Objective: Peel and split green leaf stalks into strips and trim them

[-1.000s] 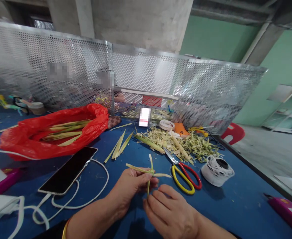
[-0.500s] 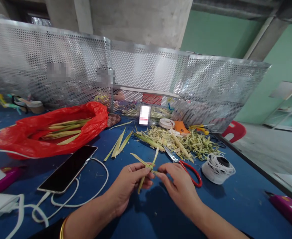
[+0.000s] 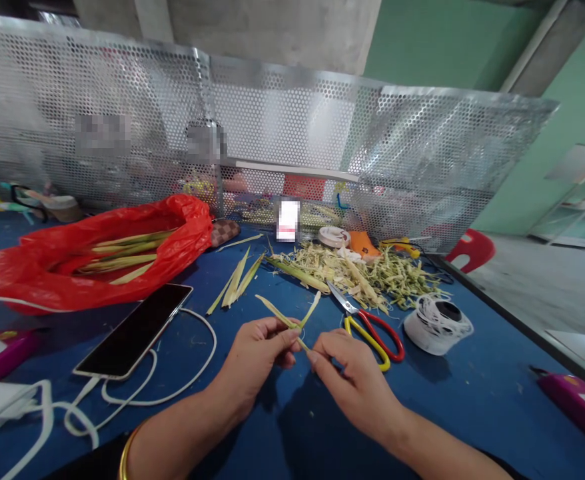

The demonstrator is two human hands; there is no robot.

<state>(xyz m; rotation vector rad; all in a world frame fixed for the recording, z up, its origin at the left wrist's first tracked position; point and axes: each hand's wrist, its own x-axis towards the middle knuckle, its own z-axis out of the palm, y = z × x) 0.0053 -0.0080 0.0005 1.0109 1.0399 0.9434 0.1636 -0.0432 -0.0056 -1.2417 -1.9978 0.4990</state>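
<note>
My left hand [image 3: 257, 357] pinches a small piece of folded green-yellow leaf strips [image 3: 286, 319] just above the blue table [image 3: 472, 400]. Two strip ends stick up and out from its fingertips. My right hand [image 3: 352, 380] meets it from the right, thumb and forefinger closed on the lower end of the same leaf piece. A gold bangle sits on my left wrist. Red-and-yellow scissors [image 3: 372, 330] lie just right of my hands.
A red plastic bag [image 3: 37, 273] of leaf strips lies at the left, a phone [image 3: 132, 330] on a white cable [image 3: 192, 373] before it. Loose leaves [image 3: 235, 280], a heap of trimmings [image 3: 362, 273], a white string spool [image 3: 435, 323] and a perforated metal screen [image 3: 322, 140] lie beyond.
My right hand rose from below the leaf piece to pinch it beside my left fingertips. The strips turned in my hands, and the view tilted down slightly.
</note>
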